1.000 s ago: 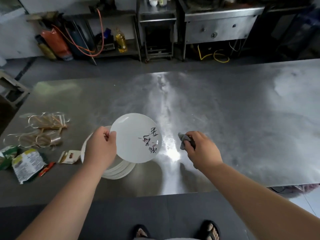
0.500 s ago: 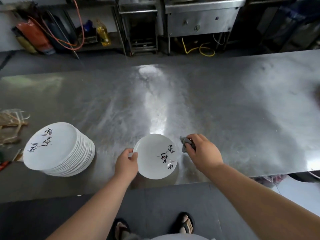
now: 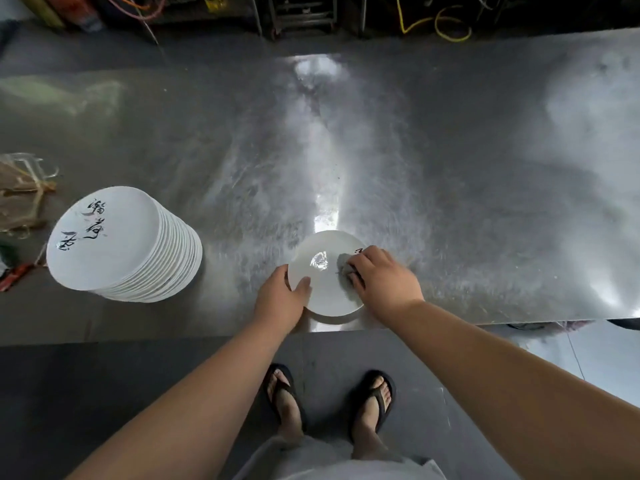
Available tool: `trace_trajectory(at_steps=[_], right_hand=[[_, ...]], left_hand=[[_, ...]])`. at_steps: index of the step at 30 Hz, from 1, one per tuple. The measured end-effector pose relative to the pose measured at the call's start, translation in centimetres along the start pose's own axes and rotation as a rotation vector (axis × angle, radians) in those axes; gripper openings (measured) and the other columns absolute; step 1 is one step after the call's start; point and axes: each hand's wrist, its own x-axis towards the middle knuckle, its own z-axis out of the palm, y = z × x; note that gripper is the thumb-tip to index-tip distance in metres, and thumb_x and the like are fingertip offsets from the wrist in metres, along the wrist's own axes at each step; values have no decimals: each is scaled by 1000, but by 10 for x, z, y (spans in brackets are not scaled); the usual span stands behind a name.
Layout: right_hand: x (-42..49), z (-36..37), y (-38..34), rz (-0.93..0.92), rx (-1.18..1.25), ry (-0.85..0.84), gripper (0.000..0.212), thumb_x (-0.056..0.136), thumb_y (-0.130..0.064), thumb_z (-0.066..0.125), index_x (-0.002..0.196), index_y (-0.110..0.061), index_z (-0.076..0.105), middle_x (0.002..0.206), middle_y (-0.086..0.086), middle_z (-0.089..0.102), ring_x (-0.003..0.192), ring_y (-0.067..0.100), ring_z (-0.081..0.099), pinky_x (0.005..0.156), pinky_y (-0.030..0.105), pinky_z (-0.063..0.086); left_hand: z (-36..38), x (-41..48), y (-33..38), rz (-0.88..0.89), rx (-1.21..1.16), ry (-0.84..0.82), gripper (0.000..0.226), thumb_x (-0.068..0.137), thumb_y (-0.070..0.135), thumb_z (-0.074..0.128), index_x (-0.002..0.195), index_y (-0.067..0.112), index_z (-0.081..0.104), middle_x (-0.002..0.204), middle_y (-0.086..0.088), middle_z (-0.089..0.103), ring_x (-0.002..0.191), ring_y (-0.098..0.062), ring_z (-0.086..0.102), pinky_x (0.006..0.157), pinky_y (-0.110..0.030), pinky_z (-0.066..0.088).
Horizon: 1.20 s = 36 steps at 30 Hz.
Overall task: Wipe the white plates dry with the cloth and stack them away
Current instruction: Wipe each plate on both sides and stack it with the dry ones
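A white plate [image 3: 322,289] lies near the front edge of the steel table [image 3: 450,188]. My left hand [image 3: 281,299] grips its left rim, thumb on top. My right hand [image 3: 382,280] holds a small grey cloth [image 3: 344,266] and presses it onto the right part of the plate, covering most of the black writing there. A tall stack of white plates [image 3: 121,244] with black characters on the top one stands to the left, apart from both hands.
Clear wrappers and bundled sticks [image 3: 22,192] lie at the table's left edge beside the stack, with a red item [image 3: 14,275] below them. Beyond the table are dark shelves and a yellow cable [image 3: 436,22]. My sandalled feet [image 3: 329,403] stand on grey floor.
The plate has gone from the stack to the table in front of me. My right hand brought the cloth onto the plate's face. The view shifted right and tilted down.
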Motion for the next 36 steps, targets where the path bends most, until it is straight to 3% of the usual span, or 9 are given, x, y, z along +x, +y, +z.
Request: trace_trajectory(at_steps=[4,6,8,10,13,16,25,31,36], right_hand=[[-15,25,-5,-88,-178,-166,41,94,-49,54,119,-19,68,129,7,58,116,34,57,100,46,45],[-26,31,-11,-66,-199,-212,64,94,-58,39,135,-15,62,145,10,53,134,34,50,114,46,36],[-35,38,-17,-59,-233,-293,85,96,-66,28,152,-6,47,164,17,36,154,36,31,127,49,22],[-38,45,-19,-114,-281,-381,95,97,-73,18,164,-5,21,173,21,5,161,35,0,130,51,2],[-18,44,-17,-165,-359,-436,97,98,-79,9,164,-13,-17,167,19,-29,155,33,-29,127,49,-16],[24,39,-16,-105,-360,-415,92,98,-77,6,158,-17,-26,165,11,-36,152,29,-36,127,47,-17],[13,38,-16,-436,-317,-530,82,99,-74,-5,165,-27,-15,169,-6,-29,154,18,-33,128,43,-14],[43,38,-18,-181,-340,-448,89,97,-78,2,161,-22,-26,166,-2,-38,151,19,-39,129,45,-13],[3,43,-13,-436,-335,-527,90,98,-79,1,165,-22,-14,170,-1,-29,155,19,-33,129,45,-12]], left_hand=[[-1,-2,-14,172,335,3,65,91,54,66,146,28,44,136,0,54,119,-25,58,98,-45,53],[-1,-2,-27,267,540,-11,85,92,63,57,160,27,22,160,-4,29,143,-29,36,117,-50,36],[1,2,-39,354,671,-52,92,97,68,43,166,24,1,173,-1,-5,158,-25,5,126,-50,11],[3,7,-51,433,711,-89,92,98,69,31,167,19,-6,172,2,-24,160,-24,-5,127,-49,0],[6,15,-63,530,725,-47,93,97,67,31,167,11,6,174,-3,-15,161,-27,6,127,-51,4],[10,17,-70,565,743,-10,93,99,66,34,166,7,9,175,-6,-10,161,-27,6,128,-54,8],[12,21,-74,597,730,10,92,100,68,31,166,7,12,175,-6,-4,162,-25,4,128,-58,13],[11,21,-72,552,779,-51,93,102,69,26,166,10,-4,172,-2,-23,160,-20,-18,130,-54,0],[12,22,-73,567,740,-31,91,99,66,33,167,10,8,175,-3,-10,162,-22,-7,129,-55,4]])
